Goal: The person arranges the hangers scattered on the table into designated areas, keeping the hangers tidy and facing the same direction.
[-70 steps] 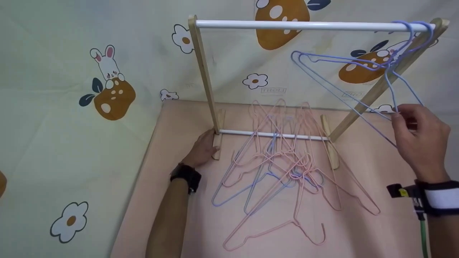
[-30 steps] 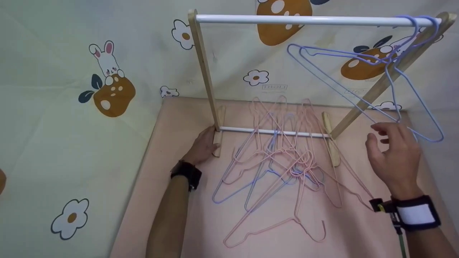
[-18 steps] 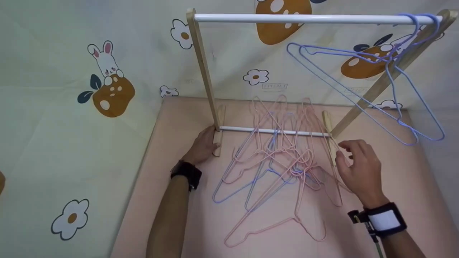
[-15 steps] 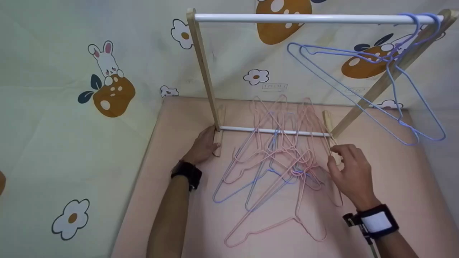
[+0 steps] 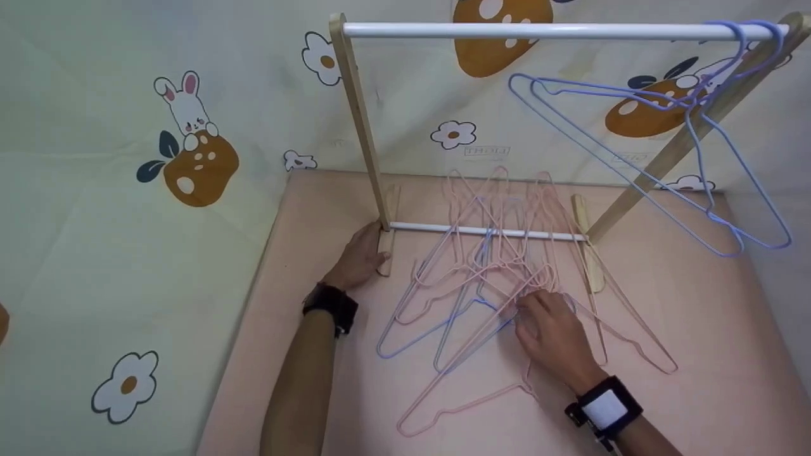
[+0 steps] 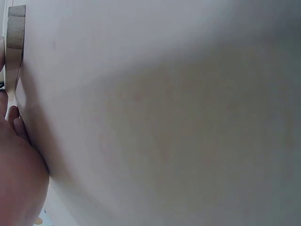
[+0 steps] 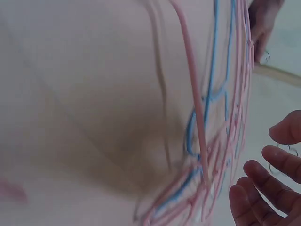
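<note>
My left hand (image 5: pixel 355 259) grips the left wooden foot (image 5: pixel 384 270) of a clothes rack, thumb on its near end; some fingers are hidden behind it. In the left wrist view the hand (image 6: pixel 21 179) lies low along the foot (image 6: pixel 16 33). My right hand (image 5: pixel 557 335) is over the hook ends of several tangled pink hangers (image 5: pixel 483 399) and blue hangers (image 5: pixel 382 353). In the right wrist view its fingers are loosely bent and apart, with nothing between them, beside a pink wire (image 7: pixel 194 80). Two blue hangers (image 5: pixel 694 104) hang from the rack's top bar (image 5: pixel 538 30).
The rack's white lower bar (image 5: pixel 424 228) runs behind the hanger pile, with the right foot (image 5: pixel 592 272) beside it. A pink mat (image 5: pixel 709 316) lies under everything. Patterned cloth (image 5: pixel 76 253) rises at the left and back.
My right hand let go of the hanging blue hanger, then moved left and down to the pile. The left hand has stayed on the rack's foot.
</note>
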The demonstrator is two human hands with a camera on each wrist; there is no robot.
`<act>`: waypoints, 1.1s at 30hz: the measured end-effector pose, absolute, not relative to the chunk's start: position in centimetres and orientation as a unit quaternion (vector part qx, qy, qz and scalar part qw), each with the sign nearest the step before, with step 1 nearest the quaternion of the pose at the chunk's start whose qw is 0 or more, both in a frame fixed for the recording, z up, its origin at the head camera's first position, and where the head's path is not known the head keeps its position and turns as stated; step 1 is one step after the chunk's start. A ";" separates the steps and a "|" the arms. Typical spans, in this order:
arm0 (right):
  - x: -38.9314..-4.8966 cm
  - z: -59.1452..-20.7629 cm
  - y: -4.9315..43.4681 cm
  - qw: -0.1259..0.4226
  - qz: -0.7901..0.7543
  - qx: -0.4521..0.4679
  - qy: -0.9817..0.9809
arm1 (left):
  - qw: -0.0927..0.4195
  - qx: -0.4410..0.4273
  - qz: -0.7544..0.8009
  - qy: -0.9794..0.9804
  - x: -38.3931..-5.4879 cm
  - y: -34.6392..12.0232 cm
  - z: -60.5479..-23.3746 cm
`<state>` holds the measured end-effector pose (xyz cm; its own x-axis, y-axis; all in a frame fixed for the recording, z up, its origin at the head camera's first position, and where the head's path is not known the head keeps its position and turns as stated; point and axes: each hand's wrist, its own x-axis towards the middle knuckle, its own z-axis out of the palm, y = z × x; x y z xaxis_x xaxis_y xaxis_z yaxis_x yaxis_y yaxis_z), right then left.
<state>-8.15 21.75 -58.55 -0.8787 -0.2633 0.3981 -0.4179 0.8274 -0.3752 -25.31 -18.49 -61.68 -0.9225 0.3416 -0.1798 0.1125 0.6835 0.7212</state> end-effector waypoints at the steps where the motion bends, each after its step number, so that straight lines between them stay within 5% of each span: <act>1: -7.9 -58.8 21.4 0.154 0.232 0.186 -0.942 | 0.152 0.124 0.376 0.905 -25.3 -18.5 -61.7; 9: -6.6 -60.4 19.8 0.078 0.235 0.195 -0.949 | 0.156 0.116 0.376 0.906 -25.5 -18.4 -62.0; 22: -8.0 -62.3 20.1 0.123 0.231 0.260 -0.930 | 0.162 0.115 0.376 0.905 -25.4 -18.4 -61.8; 33: -9.7 -62.0 19.8 0.090 0.223 0.251 -0.938 | 0.159 0.112 0.377 0.906 -25.3 -18.4 -61.8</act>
<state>-9.71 19.80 -61.99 -0.8580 -0.4301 0.2807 -0.5104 0.7750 -0.3727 -25.30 -18.38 -61.81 -0.9242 0.3233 -0.2032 0.0839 0.6910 0.7179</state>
